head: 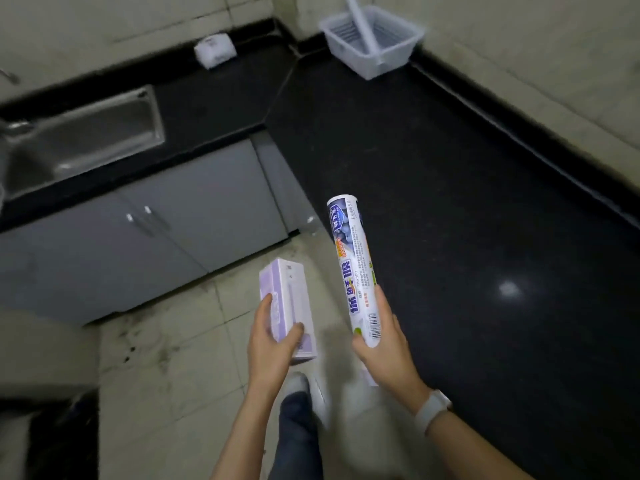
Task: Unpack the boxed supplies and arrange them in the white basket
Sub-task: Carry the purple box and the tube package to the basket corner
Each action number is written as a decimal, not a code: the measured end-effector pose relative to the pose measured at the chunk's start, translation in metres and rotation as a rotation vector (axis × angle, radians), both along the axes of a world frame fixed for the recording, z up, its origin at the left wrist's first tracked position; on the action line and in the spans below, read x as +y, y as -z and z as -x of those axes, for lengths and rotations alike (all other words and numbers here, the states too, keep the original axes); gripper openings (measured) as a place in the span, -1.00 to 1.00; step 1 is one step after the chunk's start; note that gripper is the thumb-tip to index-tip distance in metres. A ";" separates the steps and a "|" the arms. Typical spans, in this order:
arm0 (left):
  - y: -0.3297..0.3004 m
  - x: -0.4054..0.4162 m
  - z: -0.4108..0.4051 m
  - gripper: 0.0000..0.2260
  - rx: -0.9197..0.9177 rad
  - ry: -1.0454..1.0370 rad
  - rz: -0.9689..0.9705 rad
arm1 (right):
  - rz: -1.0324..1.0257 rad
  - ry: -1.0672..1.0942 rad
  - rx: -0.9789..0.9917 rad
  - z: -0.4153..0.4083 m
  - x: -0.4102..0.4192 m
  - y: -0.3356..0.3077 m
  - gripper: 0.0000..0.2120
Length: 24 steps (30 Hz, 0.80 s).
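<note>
- The left hand is closed around the near end of a pale purple box, thumb on one side face, fingers wrapped on the other, holding it above the tiled floor
- The right hand is clamped on the lower part of a long printed roll, fingers curled round it near the barcode; the roll tilts up and away from the person, over the edge of the black counter
- A pale watch sits on the right wrist
- The white basket stands in the far corner of the counter against the wall, well apart from both hands, its handle raised
- A steel sink lies at left, a small white packet beyond it
</note>
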<state>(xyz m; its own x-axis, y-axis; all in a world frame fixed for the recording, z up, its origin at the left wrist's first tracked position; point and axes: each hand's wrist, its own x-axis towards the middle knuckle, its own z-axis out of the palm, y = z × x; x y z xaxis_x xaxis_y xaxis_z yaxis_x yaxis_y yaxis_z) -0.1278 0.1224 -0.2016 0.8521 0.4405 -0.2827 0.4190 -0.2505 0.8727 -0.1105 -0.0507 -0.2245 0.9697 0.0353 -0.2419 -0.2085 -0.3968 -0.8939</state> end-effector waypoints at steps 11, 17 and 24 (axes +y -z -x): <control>-0.009 0.203 -0.149 -0.42 -0.062 -0.002 0.070 | -0.010 -0.064 -0.021 -0.153 0.185 -0.012 -0.23; -0.004 0.237 -0.269 -0.41 -0.059 0.046 0.091 | 0.012 -0.047 -0.038 -0.259 0.218 -0.014 -0.22; -0.006 0.255 -0.463 -0.43 -0.117 0.181 0.032 | 0.143 0.034 -0.030 -0.439 0.228 -0.003 -0.19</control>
<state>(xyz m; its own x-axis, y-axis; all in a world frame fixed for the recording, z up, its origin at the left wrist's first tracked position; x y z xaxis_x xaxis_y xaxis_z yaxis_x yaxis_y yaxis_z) 0.3352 0.3776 -0.1954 0.9442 0.2703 -0.1883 0.2650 -0.2840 0.9215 0.3287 0.1777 -0.2220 0.9765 -0.0307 -0.2132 -0.1984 -0.5138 -0.8347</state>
